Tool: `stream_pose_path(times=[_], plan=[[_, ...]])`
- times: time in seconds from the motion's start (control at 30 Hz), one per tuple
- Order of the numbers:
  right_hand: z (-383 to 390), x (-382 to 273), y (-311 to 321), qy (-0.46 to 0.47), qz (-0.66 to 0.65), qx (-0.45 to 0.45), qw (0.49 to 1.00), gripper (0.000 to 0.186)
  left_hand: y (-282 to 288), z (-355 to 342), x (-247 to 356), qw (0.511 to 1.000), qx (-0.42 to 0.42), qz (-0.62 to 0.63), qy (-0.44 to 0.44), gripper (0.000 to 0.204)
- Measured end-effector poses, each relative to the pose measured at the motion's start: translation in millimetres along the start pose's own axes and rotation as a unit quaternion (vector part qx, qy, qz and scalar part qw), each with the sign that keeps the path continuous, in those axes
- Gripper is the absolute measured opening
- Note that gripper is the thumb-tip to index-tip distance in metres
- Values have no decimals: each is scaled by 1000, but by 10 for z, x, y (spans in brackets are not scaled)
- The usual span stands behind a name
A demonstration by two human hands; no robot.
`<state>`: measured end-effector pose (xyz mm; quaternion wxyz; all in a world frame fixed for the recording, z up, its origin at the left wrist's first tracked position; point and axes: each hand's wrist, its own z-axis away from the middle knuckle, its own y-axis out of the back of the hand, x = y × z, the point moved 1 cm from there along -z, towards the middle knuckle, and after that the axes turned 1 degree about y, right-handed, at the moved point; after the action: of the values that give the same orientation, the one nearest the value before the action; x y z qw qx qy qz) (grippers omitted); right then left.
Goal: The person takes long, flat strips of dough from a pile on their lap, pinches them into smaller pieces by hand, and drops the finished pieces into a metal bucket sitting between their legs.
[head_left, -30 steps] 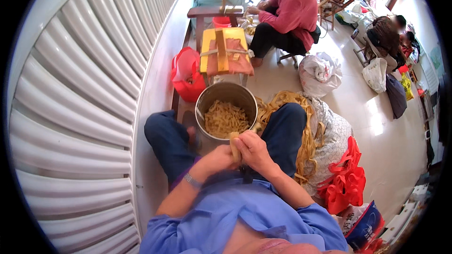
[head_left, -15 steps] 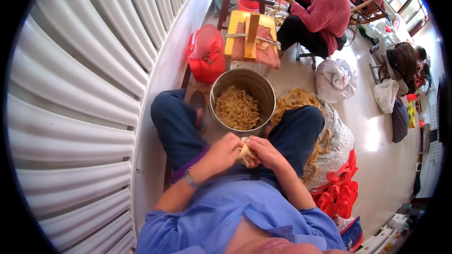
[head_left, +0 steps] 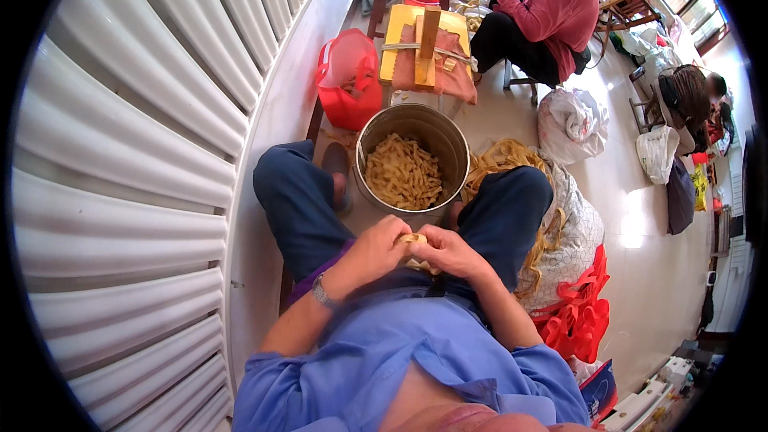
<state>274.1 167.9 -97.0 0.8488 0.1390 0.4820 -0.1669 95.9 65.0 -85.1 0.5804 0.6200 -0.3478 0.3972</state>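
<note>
A pale yellow strip (head_left: 412, 238) is pinched between my two hands above my lap, folded into a small loop. My left hand (head_left: 379, 248), with a watch on the wrist, closes on its left side. The fingers of my right hand (head_left: 451, 253) close on the other side. A paler part shows beneath the hands, partly hidden by them. Just beyond, between my knees, stands a round metal bucket (head_left: 463, 156). Many short, knotted-looking yellow pieces (head_left: 402, 172) fill its lower part. Long yellow strips (head_left: 502, 162) lie heaped beside my right knee, trailing over a white patterned sack (head_left: 578, 228).
A red bag (head_left: 352, 108) stands beyond the bucket at left, beside a yellow board (head_left: 398, 32) with an upright wooden block. White radiator bars (head_left: 120, 236) line the left. Another person (head_left: 552, 16) in pink sits ahead. Red straps (head_left: 582, 312) and a white bag (head_left: 570, 124) lie at right.
The yellow strip, bunched larger below my fingers before, now shows as a smaller loop between them. My hands have shifted slightly, and the whole view has moved a little.
</note>
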Motion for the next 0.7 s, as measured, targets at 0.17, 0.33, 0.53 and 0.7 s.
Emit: stream_pose_path(times=[0.17, 0.33, 0.53, 0.7], plan=[[162, -248, 8, 90, 65, 141, 984, 38, -78, -71, 0, 946, -52, 244, 206, 14], [181, -188, 91, 135, 9, 165, 977, 27, -97, -46, 69, 808, -47, 544, 222, 29], [248, -168, 57, 80, -217, 97, 968, 25, -170, -77, 32, 909, 48, 373, 177, 24], [226, -95, 54, 98, -276, 50, 955, 28, -174, 26, 291, 946, 4, 285, 154, 25]])
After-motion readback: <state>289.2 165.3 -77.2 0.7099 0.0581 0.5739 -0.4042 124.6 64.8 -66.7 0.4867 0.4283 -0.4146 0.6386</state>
